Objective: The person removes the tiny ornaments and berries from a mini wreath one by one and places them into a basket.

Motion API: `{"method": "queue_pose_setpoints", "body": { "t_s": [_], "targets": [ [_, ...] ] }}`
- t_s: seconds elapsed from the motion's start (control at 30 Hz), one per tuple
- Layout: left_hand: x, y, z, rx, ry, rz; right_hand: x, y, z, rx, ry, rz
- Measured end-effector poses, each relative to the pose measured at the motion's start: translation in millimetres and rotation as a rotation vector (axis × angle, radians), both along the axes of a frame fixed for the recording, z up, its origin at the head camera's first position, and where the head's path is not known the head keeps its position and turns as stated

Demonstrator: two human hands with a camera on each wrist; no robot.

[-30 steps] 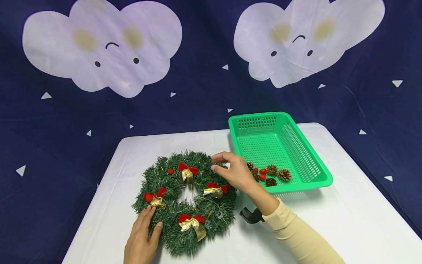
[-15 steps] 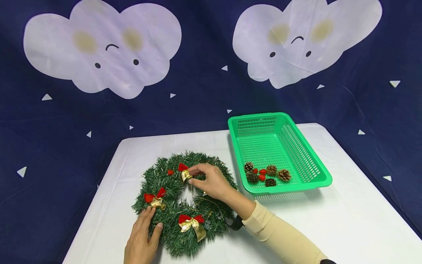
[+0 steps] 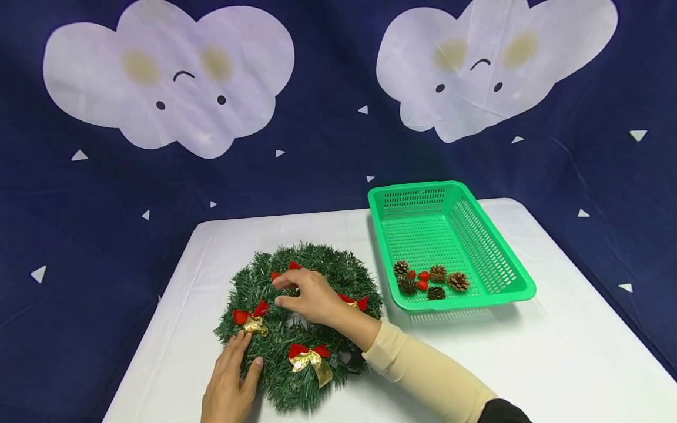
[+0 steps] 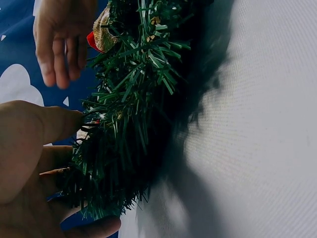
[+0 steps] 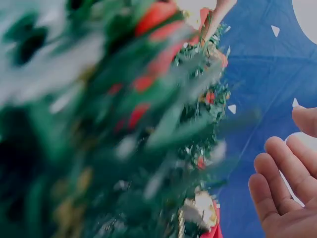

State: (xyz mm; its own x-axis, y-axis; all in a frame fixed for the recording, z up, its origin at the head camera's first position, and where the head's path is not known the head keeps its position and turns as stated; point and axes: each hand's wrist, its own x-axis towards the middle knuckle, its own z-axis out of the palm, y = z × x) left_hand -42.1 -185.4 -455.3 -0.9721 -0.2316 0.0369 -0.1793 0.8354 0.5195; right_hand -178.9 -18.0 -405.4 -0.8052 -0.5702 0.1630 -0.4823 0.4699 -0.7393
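Note:
A green tinsel wreath (image 3: 280, 382) lies on the white table, trimmed with red-and-gold bows. My left hand (image 3: 228, 379) rests on its lower left edge, near the left bow (image 3: 255, 322); in the left wrist view the thumb (image 4: 62, 121) and fingers spread along the tinsel. Over the wreath's upper middle hovers my right hand (image 3: 314, 294), thumb and index finger apart, nothing seen between them. It hides most of the top bow (image 3: 294, 266) and part of the right bow (image 3: 359, 302). The right wrist view shows its fingers (image 5: 277, 173) loosely bent.
A green plastic basket (image 3: 505, 252) stands at the back right of the table (image 3: 476, 352). Inside its near end lie several pine cones (image 3: 458, 281) and small red berry-like pieces (image 3: 422, 285). A dark blue cloth (image 3: 328, 141) with clouds hangs behind.
My right hand has moved left from the wreath's upper right edge, across the top bow, to over the upper middle. The left hand has stayed on the lower left edge.

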Motion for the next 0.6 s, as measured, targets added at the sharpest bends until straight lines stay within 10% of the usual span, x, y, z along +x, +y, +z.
{"method": "queue_pose_setpoints", "body": {
  "t_s": [0.6],
  "targets": [
    [0.1, 0.4, -1.5, -0.008, 0.008, 0.003, -0.3, -41, 4.8, 0.186, 0.121, 0.091]
  ]
}}
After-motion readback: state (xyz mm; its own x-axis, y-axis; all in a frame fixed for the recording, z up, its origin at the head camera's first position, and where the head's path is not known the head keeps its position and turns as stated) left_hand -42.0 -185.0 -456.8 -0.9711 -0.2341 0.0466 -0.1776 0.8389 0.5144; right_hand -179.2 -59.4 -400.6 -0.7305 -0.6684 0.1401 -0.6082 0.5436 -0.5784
